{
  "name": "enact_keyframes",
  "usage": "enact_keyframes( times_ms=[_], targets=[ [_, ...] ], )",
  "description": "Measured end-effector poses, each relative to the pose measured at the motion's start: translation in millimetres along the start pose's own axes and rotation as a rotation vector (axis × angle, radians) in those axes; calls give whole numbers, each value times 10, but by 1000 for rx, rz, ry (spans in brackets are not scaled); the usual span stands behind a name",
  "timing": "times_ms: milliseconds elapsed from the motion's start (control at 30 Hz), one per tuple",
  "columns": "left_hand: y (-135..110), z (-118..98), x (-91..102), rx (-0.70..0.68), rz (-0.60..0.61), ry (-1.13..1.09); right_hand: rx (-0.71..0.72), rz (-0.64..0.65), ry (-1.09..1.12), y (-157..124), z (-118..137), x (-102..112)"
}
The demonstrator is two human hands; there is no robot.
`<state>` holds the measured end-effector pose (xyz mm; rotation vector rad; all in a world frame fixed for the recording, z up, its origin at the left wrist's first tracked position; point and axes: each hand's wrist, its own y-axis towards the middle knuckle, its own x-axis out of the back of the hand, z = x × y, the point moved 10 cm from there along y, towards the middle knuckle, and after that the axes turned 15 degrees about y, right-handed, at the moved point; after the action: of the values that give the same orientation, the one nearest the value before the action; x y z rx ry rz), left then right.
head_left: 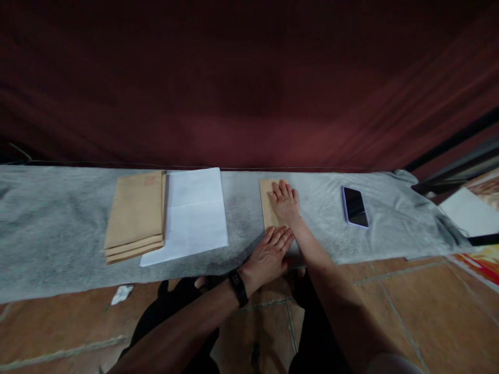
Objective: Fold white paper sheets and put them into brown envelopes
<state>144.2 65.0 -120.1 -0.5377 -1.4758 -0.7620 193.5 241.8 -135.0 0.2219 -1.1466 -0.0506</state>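
A small brown paper envelope (268, 205) lies flat on the grey cloth, partly covered by both hands. My right hand (286, 201) rests palm down on its upper right part, fingers stretched out and pointing away from me. Across the near end lies my left hand (270, 255), also flat with its fingers extended, close to the right wrist. A black wristband (238, 288) is on my left wrist. How far the envelope reaches beneath the hands is hidden.
To the left, a stack of large brown envelopes (134, 210) overlaps creased white paper sheets (195, 213). A phone (355, 206) in a purple case lies on the right. A dark red cloth (249, 93) hangs behind. Crumpled white tissue (122, 294) lies on the tiled floor (390, 301).
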Motion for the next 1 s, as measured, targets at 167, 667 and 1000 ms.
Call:
enact_keyframes(
  times_ms=[167,667,1000],
  targets=[
    [0,-3,12,3,-8,14,41,16,-1,-146,16,-27],
    [-12,16,-4,26,-25,11,-21,91,257,-697,-330,355],
    [-36,35,-46,23,-62,-1,-278,40,323,-695,-679,404]
  ],
)
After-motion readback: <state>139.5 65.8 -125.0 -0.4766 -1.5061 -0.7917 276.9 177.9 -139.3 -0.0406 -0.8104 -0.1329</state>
